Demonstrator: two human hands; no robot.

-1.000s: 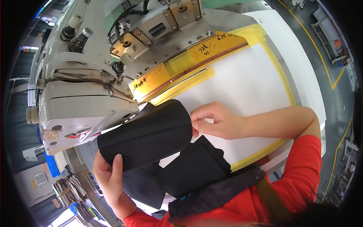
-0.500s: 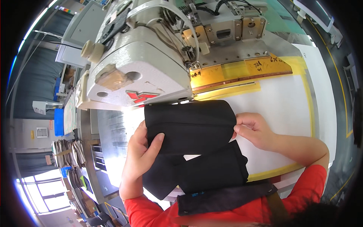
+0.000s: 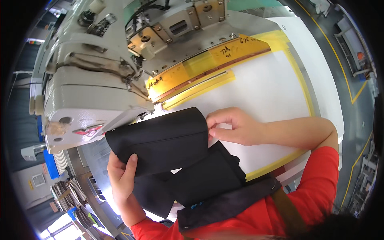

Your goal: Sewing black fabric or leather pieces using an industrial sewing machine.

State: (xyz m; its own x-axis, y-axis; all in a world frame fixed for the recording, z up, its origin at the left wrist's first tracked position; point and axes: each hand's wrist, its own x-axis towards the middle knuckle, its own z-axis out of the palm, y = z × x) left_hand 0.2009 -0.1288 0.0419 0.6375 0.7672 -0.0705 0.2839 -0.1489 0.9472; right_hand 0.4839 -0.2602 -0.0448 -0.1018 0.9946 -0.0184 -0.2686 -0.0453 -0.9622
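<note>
View turned — two hands (image 3: 123,178) (image 3: 242,130) hold one cloth (image 3: 164,140)

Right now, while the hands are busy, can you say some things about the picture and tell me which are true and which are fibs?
1. The left hand holds the left end of a black fabric panel. True.
2. The right hand is on the sewing machine head. False: it is at the panel's right edge.
3. Yellow tape runs along edges of the white sheet. True.
4. The sewing machine head is on the picture's right side. False: it is on the left.
5. The right sleeve is red. True.
</note>
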